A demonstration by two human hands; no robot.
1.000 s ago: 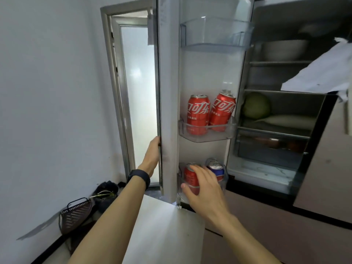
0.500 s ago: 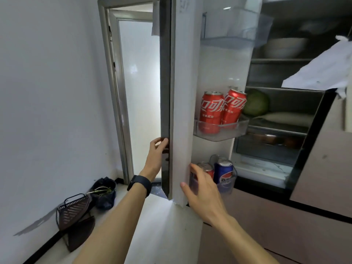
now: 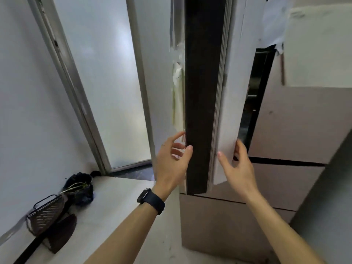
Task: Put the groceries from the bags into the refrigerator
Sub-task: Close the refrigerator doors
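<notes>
- Refrigerator door (image 3: 203, 92) was swung nearly to, seen edge-on as a dark strip; half a second before it had stood wide, with the cans showing in its racks
- Cans were no longer visible, hidden behind the door's white inner lining; judged to be still in the door racks
- Only a narrow dark gap (image 3: 253, 96) into the cabinet was left, between the door and the beige front panels (image 3: 297, 121)
- Left hand (image 3: 172, 161), watch (image 3: 151, 201) on its wrist, lay at the door's outer edge: thumb touching the dark strip, fingers loose and spread, grasping nothing
- Right hand (image 3: 238, 164) lay on the inner lining, fingers fairly straight against it and thumb spread; no firm clasp could be made out
- Black bag (image 3: 80, 187) with pale green stalks poking out sat low on the left by the wall, beside a dark mesh basket (image 3: 45, 212), well apart from both hands
- Judgement: stowing of the cans looked finished and the door was being closed; if the bag holds groceries, the task remained incomplete and the door would need reopening
</notes>
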